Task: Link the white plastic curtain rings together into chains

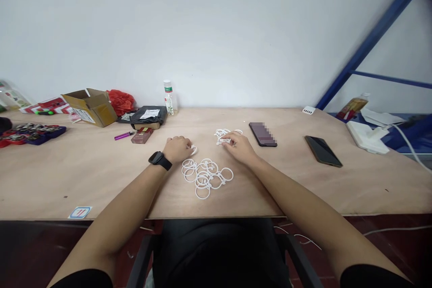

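My left hand [178,148], with a black watch on the wrist, rests on the wooden table [101,175] with its fingers curled on a white plastic ring [193,150]. My right hand [238,145] reaches into a small heap of white rings [223,135] farther back, fingers touching them. Between and in front of both hands lies a spread cluster of several white rings [205,176].
Two phones [263,134] [323,150] lie right of my right hand. At the left are a cardboard box [90,106], a black bag [148,116], a bottle [169,97], a purple pen [123,135], a small red box [142,135] and a tray of parts [32,133]. A blue frame [371,40] stands right.
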The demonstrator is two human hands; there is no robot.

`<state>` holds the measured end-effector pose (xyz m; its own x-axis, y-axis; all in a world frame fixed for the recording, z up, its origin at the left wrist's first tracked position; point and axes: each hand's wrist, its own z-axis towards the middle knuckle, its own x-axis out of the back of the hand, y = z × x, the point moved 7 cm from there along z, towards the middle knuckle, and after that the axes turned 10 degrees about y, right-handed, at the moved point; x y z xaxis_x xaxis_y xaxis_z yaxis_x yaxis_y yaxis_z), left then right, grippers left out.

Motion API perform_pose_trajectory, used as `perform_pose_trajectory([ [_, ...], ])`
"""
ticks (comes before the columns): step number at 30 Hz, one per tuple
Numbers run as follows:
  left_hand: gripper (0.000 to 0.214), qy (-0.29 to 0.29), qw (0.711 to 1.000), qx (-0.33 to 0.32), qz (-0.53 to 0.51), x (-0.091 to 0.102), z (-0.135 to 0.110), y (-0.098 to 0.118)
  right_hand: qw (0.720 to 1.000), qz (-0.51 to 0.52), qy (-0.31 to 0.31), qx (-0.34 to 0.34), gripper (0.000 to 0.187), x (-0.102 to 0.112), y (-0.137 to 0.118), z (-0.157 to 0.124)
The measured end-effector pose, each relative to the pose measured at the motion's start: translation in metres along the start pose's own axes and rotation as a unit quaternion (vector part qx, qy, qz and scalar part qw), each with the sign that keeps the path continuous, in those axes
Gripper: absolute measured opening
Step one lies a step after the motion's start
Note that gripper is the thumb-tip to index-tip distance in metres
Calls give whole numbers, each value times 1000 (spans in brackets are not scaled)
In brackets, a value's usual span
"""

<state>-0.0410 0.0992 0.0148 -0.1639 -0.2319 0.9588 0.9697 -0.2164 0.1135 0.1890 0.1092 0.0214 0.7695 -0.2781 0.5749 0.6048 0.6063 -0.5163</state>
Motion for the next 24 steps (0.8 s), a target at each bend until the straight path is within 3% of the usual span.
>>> perform_pose_trajectory([
  [4,22,-3,1000,-11,-28,-5,-1,5,999,16,-26,22,17,-5,-12,-4],
  [24,17,24,987,-118,-108,-10,-7,44,985,-11,-152,77,25,-30,-24,-17],
])
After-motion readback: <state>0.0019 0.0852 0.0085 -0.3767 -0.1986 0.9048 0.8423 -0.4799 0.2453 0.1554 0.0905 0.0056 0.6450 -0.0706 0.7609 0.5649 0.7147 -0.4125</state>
